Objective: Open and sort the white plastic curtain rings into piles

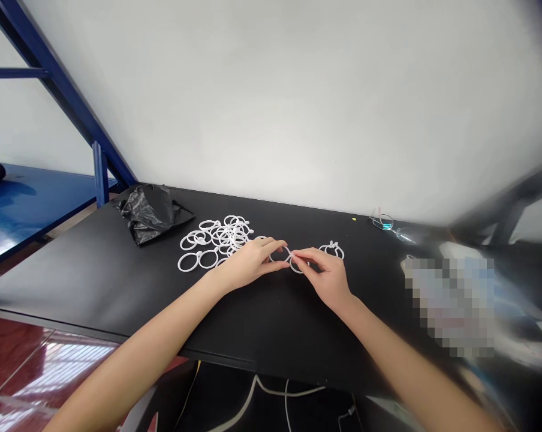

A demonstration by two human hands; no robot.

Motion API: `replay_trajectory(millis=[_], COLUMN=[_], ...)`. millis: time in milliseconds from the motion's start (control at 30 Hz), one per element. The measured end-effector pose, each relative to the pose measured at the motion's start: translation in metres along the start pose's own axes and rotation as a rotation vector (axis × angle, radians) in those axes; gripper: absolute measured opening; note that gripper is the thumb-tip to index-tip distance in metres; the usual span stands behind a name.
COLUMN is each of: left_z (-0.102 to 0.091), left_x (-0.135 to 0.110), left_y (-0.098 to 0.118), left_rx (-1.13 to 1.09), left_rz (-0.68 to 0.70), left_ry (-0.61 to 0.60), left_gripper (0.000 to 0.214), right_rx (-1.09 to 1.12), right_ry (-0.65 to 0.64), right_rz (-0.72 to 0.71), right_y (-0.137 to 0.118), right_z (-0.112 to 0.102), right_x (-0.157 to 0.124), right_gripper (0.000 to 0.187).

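Note:
Two white plastic rings meet in front of me over the black table (262, 324). My left hand (257, 258) is closed on one white ring (273, 258), thumb and fingers at its edge. Pinched in the fingertips of my right hand (325, 273) is the other, a second white ring (297, 270), where the two come together. Whether they are linked I cannot tell. A loose pile of white rings (208, 259) with small eyelets lies beyond and left of my left hand. More white rings (340, 250) lie just behind my right hand.
A crumpled black plastic bag (151, 210) lies at the back left. Eyeglasses (383, 222) rest near the wall at the back right, with a blurred plastic package (455, 306) nearer me. A blue metal frame (68, 96) stands left; cables (248, 399) hang below the table's front edge.

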State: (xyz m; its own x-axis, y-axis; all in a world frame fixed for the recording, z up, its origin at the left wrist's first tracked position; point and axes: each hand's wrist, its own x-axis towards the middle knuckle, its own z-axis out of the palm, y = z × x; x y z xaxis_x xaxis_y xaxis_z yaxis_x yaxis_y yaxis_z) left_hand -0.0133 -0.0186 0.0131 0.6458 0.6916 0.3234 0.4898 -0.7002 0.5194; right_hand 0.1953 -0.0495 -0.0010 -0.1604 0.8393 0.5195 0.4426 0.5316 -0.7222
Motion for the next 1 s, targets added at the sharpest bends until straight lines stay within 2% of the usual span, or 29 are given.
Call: replay_trajectory(millis=[200,433,600,833,1000], left_z=[-0.003,-0.006,-0.006,0.000,0.005], left_x=[0.002,0.002,0.002,0.002,0.002], left_y=[0.005,0.008,0.007,0.008,0.008], left_rx=[-0.034,-0.093,-0.108,-0.047,-0.013], left_rz=[-0.029,-0.094,-0.131,-0.070,-0.046], left_ry=[-0.033,-0.044,-0.020,0.028,0.080], left_gripper=[0.030,0.030,0.034,0.025,0.018], right_rx=[0.036,0.298,0.337,0.481,0.506], right_ry=[0.000,-0.030,-0.042,-0.052,-0.054], right_rz=[0.022,0.261,0.289,0.308,0.312], right_y=[0.000,0.002,0.003,-0.004,-0.011], right_z=[-0.001,-0.002,0.001,0.004,0.004], right_x=[0.002,0.001,0.001,0.000,0.001], right_gripper=[0.014,0.016,0.017,0.014,0.017])
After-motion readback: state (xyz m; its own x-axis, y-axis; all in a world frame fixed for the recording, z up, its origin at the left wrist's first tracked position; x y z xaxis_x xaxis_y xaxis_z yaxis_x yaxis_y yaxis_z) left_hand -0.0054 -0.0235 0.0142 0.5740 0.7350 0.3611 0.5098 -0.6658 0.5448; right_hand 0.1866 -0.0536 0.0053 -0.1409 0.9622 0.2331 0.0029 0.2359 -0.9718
